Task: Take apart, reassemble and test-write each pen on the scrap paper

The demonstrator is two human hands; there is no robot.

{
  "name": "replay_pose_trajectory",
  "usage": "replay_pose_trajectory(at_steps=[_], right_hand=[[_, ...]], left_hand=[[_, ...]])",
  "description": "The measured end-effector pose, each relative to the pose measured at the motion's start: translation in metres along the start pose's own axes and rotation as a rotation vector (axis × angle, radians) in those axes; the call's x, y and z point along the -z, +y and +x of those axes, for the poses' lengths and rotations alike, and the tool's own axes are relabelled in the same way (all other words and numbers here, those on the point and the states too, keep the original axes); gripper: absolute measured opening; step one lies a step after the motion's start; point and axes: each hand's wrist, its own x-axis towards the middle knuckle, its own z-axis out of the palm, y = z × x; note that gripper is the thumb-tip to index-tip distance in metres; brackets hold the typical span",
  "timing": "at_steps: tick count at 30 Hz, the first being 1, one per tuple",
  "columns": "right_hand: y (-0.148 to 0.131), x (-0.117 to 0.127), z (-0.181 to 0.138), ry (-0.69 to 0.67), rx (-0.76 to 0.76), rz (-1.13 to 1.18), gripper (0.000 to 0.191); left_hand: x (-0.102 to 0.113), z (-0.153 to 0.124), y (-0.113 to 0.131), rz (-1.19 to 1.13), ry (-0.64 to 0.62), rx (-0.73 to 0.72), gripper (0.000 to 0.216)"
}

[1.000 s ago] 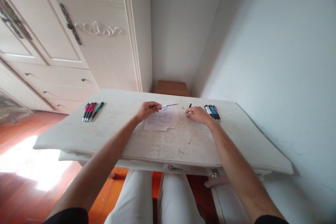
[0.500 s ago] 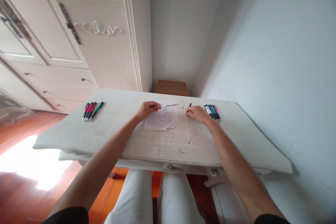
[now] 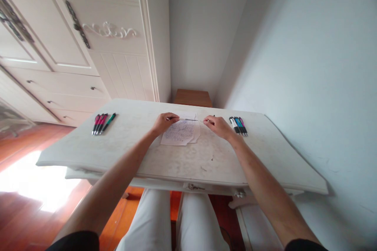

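Observation:
My left hand [image 3: 166, 122] is closed in a pinch on a disassembled pen [image 3: 182, 119], over the top of the written sheets. From its pale barrel a thin dark refill [image 3: 191, 120] sticks out to the right. Facing its tip, my right hand [image 3: 216, 125] has thumb and forefinger pressed together on something tiny, too small to make out. A gap remains between refill tip and right fingertips. Just behind the right hand, a dark pen part [image 3: 214, 116] shows only in part. Beneath the refill lie paper sheets [image 3: 178, 133] covered in blue handwriting.
Pink and green pens [image 3: 103, 124] lie grouped at the left of the white table [image 3: 126, 153]. White, blue and purple pens [image 3: 238, 126] lie at the right. Small dark bits [image 3: 212, 159] are near the front. A wall [image 3: 309, 66] borders the right side; a wardrobe [image 3: 118, 15] stands left.
My right hand has moved slightly left and up, bringing its pinched fingers towards the refill. The small piece on the table beside it no longer shows. My left hand has shifted slightly left.

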Motion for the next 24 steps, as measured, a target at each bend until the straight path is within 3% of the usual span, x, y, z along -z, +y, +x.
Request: replay_pose_trajectory(at_steps=[24], right_hand=[[0.0015,-0.008,0.0011,-0.025,0.019,0.004,0.021]], left_hand=[[-0.0021,-0.0016,-0.0018,0.071,-0.077,-0.067,0.024]])
